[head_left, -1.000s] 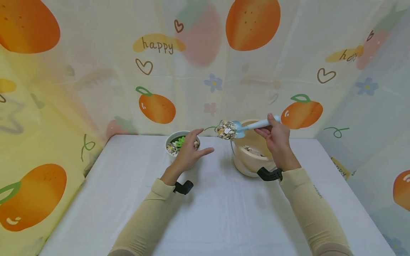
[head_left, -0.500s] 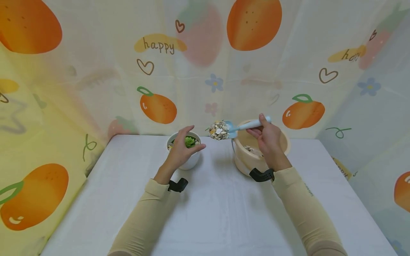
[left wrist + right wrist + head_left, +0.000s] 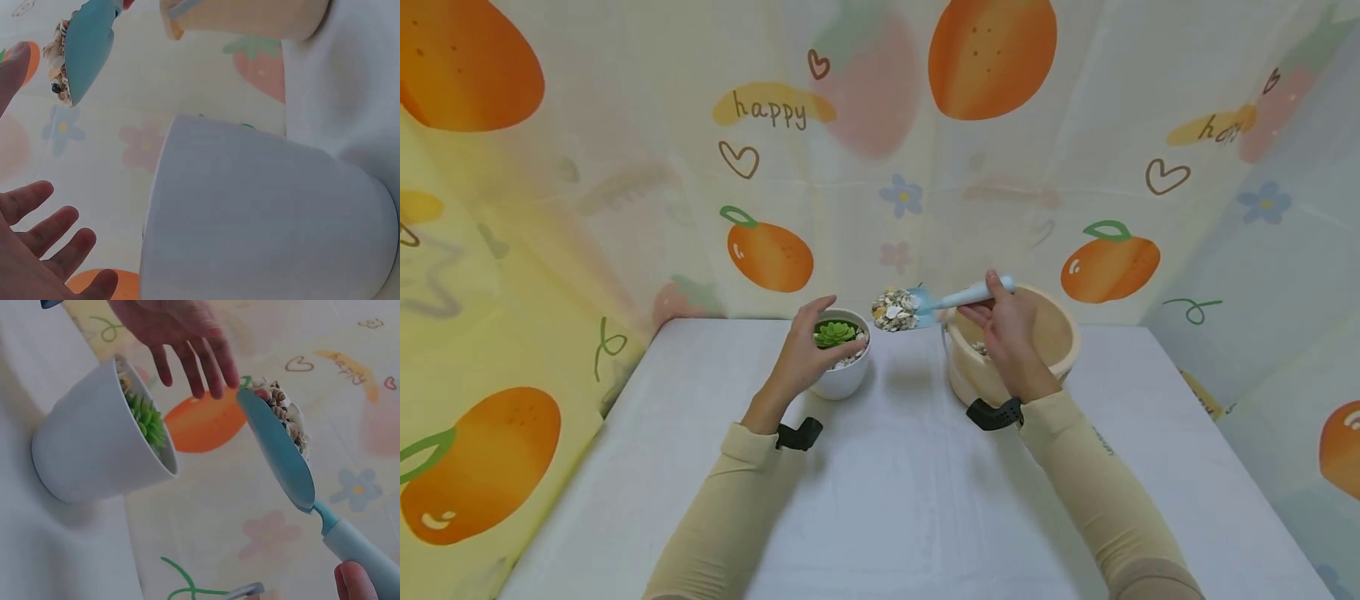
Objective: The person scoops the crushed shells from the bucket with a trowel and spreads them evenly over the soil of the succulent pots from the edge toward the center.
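My right hand (image 3: pixel 1011 329) grips the pale blue handle of a small trowel (image 3: pixel 278 450). Its scoop carries a heap of small shells and stones (image 3: pixel 895 310), held in the air between the two containers. A white pot (image 3: pixel 269 212) with a green succulent (image 3: pixel 835 334) and pebbles inside stands on the table to the left. Beside and above that pot is my left hand (image 3: pixel 799 354), thumb and fingers spread. In the left wrist view its fingers are apart from the pot and hold nothing.
A cream bucket (image 3: pixel 1060 333) with some shells inside and a thin handle stands at the right, under my right hand. The white-covered table (image 3: pixel 887 500) meets a fruit-printed cloth backdrop (image 3: pixel 850 200) right behind the pot and bucket.
The right hand has carried the loaded trowel leftward, away from above the bucket and closer to the pot. My left hand has drawn back leftward, uncovering the succulent.
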A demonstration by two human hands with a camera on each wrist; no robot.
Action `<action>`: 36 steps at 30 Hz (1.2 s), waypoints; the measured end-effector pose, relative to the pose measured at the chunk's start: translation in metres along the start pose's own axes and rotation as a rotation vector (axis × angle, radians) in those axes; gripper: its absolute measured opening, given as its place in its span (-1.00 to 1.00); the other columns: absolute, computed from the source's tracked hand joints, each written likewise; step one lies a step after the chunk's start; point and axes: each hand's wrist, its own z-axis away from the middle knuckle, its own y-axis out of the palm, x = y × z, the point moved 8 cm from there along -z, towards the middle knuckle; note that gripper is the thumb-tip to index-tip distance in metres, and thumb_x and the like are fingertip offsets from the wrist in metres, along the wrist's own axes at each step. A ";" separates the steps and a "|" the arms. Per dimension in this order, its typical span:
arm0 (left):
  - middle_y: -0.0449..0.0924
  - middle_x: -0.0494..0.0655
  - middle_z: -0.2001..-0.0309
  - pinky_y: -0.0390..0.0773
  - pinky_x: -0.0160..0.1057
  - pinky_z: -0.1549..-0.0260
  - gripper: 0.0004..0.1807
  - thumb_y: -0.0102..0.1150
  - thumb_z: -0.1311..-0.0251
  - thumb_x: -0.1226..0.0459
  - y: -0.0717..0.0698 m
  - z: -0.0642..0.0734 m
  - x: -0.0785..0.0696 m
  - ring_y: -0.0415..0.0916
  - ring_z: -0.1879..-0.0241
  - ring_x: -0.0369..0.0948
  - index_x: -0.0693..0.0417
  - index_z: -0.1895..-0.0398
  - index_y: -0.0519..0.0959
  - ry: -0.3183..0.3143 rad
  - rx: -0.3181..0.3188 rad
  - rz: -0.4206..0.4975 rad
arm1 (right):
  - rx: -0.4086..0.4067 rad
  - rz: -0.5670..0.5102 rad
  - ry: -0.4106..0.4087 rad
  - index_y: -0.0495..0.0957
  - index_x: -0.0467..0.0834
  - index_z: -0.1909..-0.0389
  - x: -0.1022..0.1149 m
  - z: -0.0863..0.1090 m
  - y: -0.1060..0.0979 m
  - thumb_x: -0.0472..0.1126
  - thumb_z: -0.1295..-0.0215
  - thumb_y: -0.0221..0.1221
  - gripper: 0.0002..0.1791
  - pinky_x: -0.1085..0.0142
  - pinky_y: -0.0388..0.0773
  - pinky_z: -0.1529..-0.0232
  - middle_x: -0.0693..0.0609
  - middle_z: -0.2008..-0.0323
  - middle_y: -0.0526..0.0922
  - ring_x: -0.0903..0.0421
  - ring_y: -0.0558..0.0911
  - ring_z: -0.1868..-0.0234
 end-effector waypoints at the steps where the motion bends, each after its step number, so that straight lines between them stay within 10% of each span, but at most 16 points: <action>1: 0.12 0.09 -0.46 0.17 0.22 -0.37 -0.06 0.42 -0.05 0.03 -0.001 0.001 0.001 0.13 -0.42 0.08 0.06 -0.47 0.17 0.001 0.000 0.000 | -0.003 0.006 0.000 0.43 -0.23 0.19 -0.001 0.000 0.001 -0.15 -0.41 0.09 -0.81 0.20 0.69 0.38 -0.09 0.49 0.62 0.05 0.74 0.47; 36: 0.02 0.14 -0.49 0.07 0.28 -0.39 0.04 0.43 -0.03 0.08 -0.026 0.012 0.046 -0.01 -0.48 0.10 0.03 -0.52 0.04 -0.055 0.029 -0.018 | 0.019 0.120 -0.025 0.42 -0.33 0.00 -0.042 0.004 0.040 -0.12 -0.43 0.09 -0.65 0.24 0.71 0.37 -0.11 0.33 0.53 0.09 0.71 0.46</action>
